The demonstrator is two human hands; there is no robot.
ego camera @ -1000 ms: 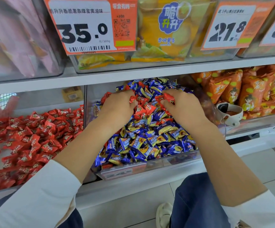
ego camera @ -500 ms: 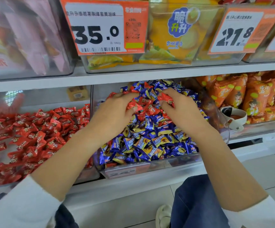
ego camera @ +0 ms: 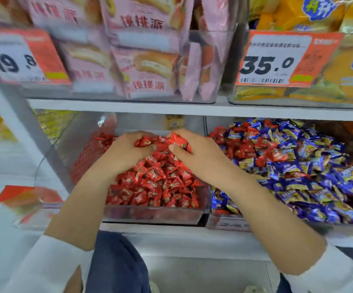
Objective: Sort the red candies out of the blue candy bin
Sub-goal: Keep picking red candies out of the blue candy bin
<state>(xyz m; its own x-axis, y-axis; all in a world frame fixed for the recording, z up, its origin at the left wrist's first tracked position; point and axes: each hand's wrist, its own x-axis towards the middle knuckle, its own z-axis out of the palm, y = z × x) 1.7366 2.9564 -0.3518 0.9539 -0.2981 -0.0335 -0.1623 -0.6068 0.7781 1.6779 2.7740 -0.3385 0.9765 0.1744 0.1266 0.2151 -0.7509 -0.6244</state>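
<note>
Both hands hover over the clear plastic bin of red candies (ego camera: 156, 212): the left hand (ego camera: 127, 151) and right hand (ego camera: 194, 155) each curl fingers round red foil-wrapped candies (ego camera: 177, 141). This looks like the drop-off step; next, release, then return to the clear blue candy bin (ego camera: 230, 224), where red ones remain.

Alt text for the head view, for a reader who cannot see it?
Both hands, left and right, hold red candies over the red bin. The blue bin to its right still has red ones mixed in.

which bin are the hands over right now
The red bin, left of the mixed blue bin; both hands grip red candies above it.
</note>
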